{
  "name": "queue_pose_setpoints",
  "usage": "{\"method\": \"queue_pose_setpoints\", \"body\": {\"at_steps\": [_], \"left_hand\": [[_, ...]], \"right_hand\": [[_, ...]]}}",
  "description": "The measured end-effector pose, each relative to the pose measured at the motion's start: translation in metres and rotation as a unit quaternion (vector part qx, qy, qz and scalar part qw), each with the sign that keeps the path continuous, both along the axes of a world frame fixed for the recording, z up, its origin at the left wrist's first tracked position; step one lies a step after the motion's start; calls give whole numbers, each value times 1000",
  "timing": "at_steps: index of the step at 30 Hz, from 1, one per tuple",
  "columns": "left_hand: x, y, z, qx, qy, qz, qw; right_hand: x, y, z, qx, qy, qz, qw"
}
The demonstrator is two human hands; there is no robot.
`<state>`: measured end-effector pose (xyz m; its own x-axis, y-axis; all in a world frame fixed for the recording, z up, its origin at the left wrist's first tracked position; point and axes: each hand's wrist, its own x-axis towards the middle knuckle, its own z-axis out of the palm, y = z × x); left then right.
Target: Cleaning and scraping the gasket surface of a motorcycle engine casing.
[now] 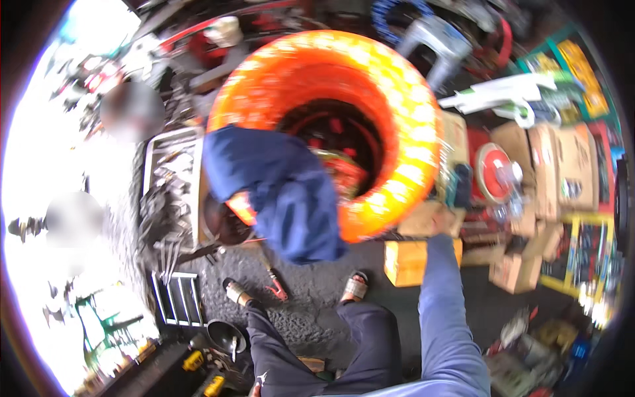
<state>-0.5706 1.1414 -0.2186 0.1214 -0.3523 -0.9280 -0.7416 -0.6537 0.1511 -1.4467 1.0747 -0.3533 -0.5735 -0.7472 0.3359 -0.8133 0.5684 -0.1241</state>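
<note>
My right arm in a blue-grey sleeve reaches forward. My right hand is by the lower right rim of a large, glossy orange ring, above a yellow-orange box. Blur blends its fingers with the brown cardboard, so I cannot make out whether it holds anything. Only a sliver of my left hand shows at the lower edge, beside my dark trousers; its fingers are mostly hidden. A dark blue cloth drapes over the near left side of the ring. Dark and red things lie inside the ring's hollow.
A grey tray of metal tools stands left of the ring. On the floor lie a red-handled tool and a dark pan, near a small metal rack. Cardboard boxes and a red-lidded bucket crowd the right.
</note>
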Motion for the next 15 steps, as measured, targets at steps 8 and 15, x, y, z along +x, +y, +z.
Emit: {"method": "queue_pose_setpoints", "body": {"at_steps": [8,15], "left_hand": [[69,-4,76,19,1,426,904],[221,-80,131,67,153,588,792]], "right_hand": [[381,-6,45,-226,-651,-446,572],[587,-60,100,347,-385,45,854]]}}
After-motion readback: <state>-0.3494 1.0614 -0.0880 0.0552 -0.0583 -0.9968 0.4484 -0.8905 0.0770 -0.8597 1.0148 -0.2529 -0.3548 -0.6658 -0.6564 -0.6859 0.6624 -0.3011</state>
